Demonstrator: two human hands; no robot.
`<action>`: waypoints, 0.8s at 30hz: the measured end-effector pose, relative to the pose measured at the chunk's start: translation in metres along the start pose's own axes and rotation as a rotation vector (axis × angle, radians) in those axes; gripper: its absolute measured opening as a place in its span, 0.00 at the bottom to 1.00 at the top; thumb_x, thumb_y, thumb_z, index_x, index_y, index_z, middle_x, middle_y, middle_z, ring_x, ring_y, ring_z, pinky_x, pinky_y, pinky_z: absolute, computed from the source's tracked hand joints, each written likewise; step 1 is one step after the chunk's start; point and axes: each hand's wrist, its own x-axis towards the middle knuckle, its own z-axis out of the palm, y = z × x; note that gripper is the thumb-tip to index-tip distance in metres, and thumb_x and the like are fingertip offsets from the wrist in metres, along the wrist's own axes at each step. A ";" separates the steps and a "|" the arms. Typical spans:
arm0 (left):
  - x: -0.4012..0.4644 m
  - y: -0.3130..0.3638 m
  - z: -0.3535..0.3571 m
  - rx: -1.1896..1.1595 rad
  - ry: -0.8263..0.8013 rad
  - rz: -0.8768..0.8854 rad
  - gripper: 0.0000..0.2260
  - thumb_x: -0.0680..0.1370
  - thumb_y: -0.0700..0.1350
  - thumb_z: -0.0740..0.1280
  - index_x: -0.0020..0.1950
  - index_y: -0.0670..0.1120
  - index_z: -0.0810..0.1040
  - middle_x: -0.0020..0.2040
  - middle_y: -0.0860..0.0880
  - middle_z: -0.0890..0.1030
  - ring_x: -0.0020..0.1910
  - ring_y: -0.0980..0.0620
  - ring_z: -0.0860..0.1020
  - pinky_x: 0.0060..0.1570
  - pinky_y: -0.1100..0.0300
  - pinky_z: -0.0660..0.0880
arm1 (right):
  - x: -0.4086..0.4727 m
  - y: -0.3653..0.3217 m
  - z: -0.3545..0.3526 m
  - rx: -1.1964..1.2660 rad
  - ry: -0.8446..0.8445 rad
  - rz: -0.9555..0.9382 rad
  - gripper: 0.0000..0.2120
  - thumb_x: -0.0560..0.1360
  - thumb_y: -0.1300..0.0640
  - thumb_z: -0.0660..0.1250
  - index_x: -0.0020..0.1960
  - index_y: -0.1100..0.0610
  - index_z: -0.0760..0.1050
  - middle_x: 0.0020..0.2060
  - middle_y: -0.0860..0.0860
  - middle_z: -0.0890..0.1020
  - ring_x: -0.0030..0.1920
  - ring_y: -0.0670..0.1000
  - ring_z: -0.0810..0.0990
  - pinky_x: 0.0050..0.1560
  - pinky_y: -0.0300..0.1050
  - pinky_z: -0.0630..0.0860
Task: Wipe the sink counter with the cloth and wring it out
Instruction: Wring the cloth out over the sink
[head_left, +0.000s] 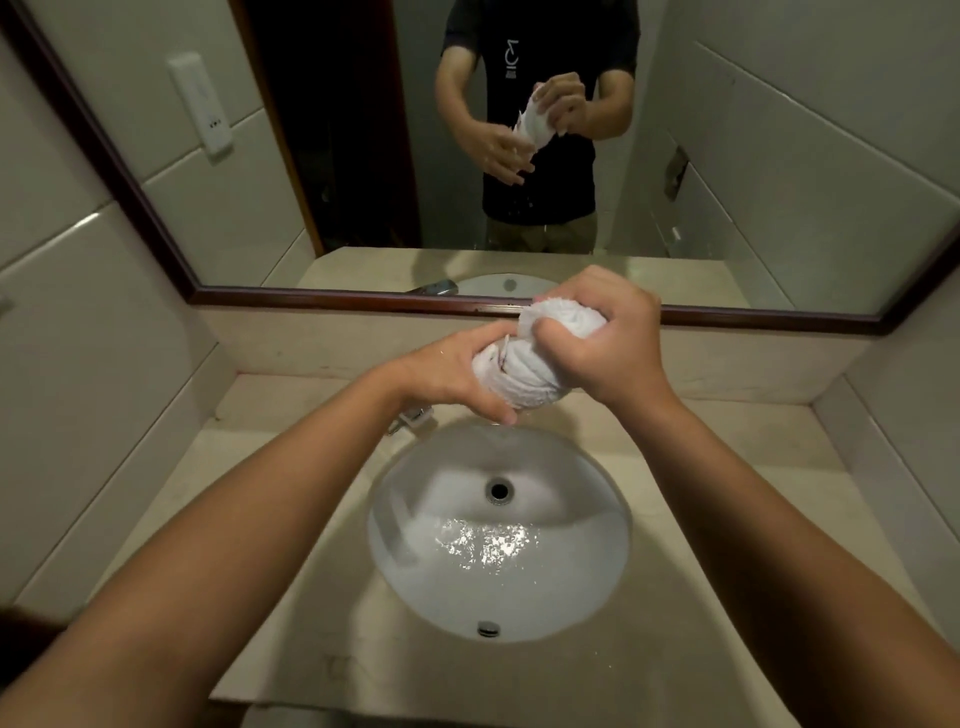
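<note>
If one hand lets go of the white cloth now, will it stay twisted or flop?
Likely flop: the cloth is soft terry, twisted only between the left hand and right hand. Probably heavy for its size, since water glistens in the sink.

Beige stone counter (727, 467); white oval sink (415, 582) set in; chrome faucet (410, 418) behind.

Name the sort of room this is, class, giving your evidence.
Most likely a bathroom: an oval basin set in a stone counter, a framed wall mirror above, and tiled walls.
</note>
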 end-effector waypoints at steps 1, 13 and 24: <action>0.001 0.001 -0.005 -0.074 -0.125 -0.041 0.35 0.62 0.31 0.79 0.65 0.50 0.73 0.58 0.43 0.80 0.56 0.45 0.80 0.55 0.48 0.79 | -0.001 -0.004 -0.002 0.026 0.001 -0.052 0.10 0.64 0.53 0.69 0.38 0.59 0.83 0.34 0.48 0.80 0.34 0.45 0.77 0.36 0.35 0.71; -0.014 -0.010 0.013 0.221 0.271 -0.064 0.20 0.63 0.35 0.78 0.52 0.44 0.80 0.45 0.50 0.82 0.42 0.55 0.80 0.47 0.56 0.78 | -0.020 0.001 -0.032 0.614 -0.221 0.450 0.19 0.67 0.39 0.70 0.52 0.48 0.82 0.57 0.50 0.80 0.60 0.49 0.77 0.60 0.46 0.72; -0.018 -0.014 0.017 1.506 0.706 0.826 0.10 0.75 0.35 0.66 0.55 0.43 0.80 0.49 0.40 0.80 0.48 0.41 0.77 0.42 0.50 0.70 | -0.072 0.017 -0.009 1.207 -0.194 1.553 0.40 0.67 0.29 0.68 0.66 0.58 0.75 0.62 0.66 0.77 0.61 0.70 0.77 0.65 0.73 0.67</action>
